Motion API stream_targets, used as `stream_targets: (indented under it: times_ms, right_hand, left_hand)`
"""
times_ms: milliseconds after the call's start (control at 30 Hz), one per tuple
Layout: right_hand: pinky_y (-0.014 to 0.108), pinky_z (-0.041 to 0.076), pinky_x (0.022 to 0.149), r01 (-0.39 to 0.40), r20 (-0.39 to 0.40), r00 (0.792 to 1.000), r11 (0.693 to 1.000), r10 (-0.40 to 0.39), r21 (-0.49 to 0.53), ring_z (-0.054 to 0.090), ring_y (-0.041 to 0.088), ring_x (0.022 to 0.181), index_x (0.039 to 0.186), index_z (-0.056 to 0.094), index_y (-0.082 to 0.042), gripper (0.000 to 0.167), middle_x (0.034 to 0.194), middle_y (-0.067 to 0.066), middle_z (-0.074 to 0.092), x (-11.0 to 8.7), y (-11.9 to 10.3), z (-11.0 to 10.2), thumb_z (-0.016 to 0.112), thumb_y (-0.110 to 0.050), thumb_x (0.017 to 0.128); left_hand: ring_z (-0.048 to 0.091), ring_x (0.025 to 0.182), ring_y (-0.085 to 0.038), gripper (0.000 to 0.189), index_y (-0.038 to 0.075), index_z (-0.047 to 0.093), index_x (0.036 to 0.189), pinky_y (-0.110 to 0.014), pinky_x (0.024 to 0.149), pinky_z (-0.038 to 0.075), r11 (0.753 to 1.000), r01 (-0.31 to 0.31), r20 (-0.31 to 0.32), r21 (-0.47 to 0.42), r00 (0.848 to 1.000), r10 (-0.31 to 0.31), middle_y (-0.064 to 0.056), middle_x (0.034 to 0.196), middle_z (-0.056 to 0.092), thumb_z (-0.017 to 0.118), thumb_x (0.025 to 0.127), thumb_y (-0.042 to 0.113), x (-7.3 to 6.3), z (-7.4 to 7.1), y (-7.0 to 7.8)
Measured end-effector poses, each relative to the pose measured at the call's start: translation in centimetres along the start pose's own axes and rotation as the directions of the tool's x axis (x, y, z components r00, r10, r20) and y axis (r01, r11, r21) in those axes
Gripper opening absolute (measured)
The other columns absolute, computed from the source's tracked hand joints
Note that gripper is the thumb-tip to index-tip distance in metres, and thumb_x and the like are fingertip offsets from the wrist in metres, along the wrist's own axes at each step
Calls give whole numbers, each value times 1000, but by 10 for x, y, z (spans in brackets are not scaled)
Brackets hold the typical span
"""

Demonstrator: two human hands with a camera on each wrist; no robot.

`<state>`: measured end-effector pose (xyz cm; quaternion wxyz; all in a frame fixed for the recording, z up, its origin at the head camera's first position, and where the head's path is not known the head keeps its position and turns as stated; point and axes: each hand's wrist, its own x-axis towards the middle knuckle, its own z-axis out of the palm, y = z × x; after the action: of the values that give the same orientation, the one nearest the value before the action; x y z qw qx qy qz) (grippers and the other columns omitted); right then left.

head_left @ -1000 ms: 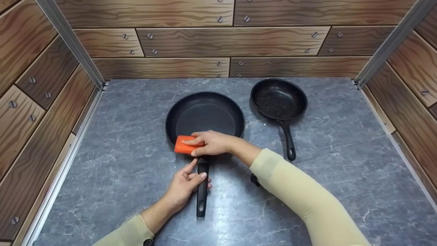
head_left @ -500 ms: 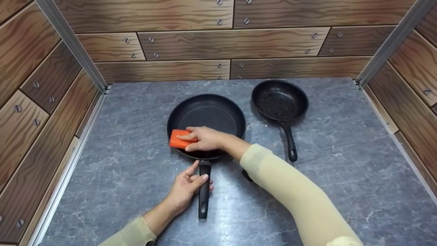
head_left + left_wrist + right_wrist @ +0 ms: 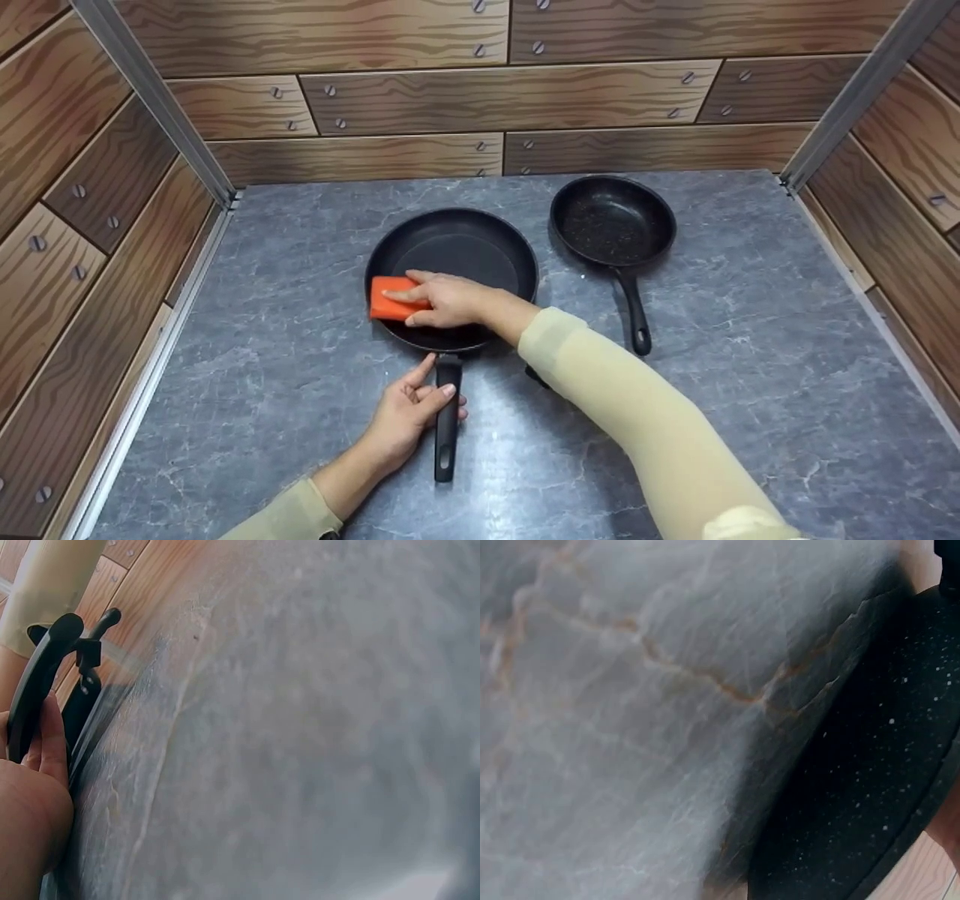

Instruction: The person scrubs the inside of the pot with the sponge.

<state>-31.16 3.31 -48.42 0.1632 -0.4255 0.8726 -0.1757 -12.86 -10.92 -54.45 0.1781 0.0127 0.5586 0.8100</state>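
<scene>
A large black frying pan [image 3: 461, 251] lies on the grey marbled table, its handle [image 3: 445, 450] pointing toward me. My left hand [image 3: 401, 416] grips that handle near the pan, thumb on top and forefinger stretched toward the rim. In the left wrist view the same handle [image 3: 36, 682] rises between the thumb side and fingers of the left hand [image 3: 34, 810]. An orange sponge [image 3: 384, 309] is in my right hand [image 3: 454, 300], thumb on its near side and fingers spread over it. It overlaps the pan's left inner wall. The right wrist view shows the pan's speckled outer wall [image 3: 862, 765].
A smaller black frying pan [image 3: 613, 221] with a speckled inside stands at the back right, its handle [image 3: 637, 322] toward me. Wood-patterned walls [image 3: 420, 97] with metal corner posts [image 3: 855, 97] close in the table at the back and sides.
My right hand has moved the sponge away from the handle end, leftward and up along the pan's left rim. The left hand keeps its grip on the handle.
</scene>
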Motion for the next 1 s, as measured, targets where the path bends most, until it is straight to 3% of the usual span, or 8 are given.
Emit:
stream_targets:
  times_ms: [300,767,1000]
  right_hand:
    - [53,28,128,-19,42,999,993,24,-114,22,37,160,168,23,-47,67,175,19,18,8,0,1,56,-51,109]
    - [53,33,125,-42,-19,999,985,39,-169,25,41,157,166,29,-46,68,171,26,23,20,2,1,61,-52,106]
    - [51,27,129,-82,-42,996,960,74,-266,24,45,157,166,25,-48,67,170,28,21,26,2,0,57,-52,108]
  left_hand:
    - [78,80,-20,86,-6,7,166,-34,79,66,1000,-2,5,4,1000,2,-17,96,77,66,104,3,0,0,1]
    - [79,80,-21,87,-6,8,166,-35,80,66,1000,-13,3,-6,1000,13,-17,95,78,67,103,3,-2,-2,-1]
    - [79,80,-21,86,-6,9,167,-34,80,66,1000,-15,4,4,1000,15,-17,95,78,67,103,2,-1,0,-1]
